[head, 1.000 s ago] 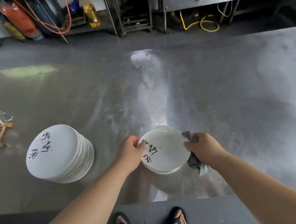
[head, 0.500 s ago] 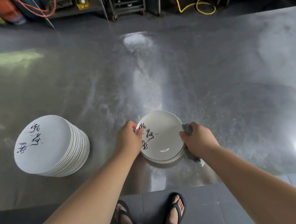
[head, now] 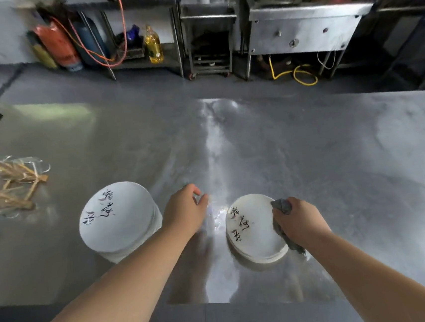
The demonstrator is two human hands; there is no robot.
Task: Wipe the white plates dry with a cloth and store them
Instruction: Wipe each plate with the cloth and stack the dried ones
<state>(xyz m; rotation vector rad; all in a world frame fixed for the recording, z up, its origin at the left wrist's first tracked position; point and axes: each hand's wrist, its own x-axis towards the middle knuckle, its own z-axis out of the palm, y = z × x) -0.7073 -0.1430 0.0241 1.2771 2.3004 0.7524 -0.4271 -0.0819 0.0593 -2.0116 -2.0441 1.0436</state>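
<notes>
While looking down on the steel table (head: 309,151), found at its far left a clear bag of wooden sticks (head: 8,183). Saw, right of that and nearer, a tall stack of white plates (head: 116,219), with black brush writing on the top one. Noted the left hand (head: 185,210) just right of that stack, over bare steel, fingers loosely bent, holding nothing and touching neither pile of plates. Found next a low pile of white plates (head: 255,234), lying flat toward the table's near edge, apart from the tall stack and carrying the same black writing on top. Saw a grey cloth (head: 282,206) bunched against the right rim of the top plate, its tail trailing down past the pile's right side. Noted the right hand (head: 300,221) closed around that cloth, knuckles up, pressing it to the rim. Could not tell whether the plate's face was wet or dry.
</notes>
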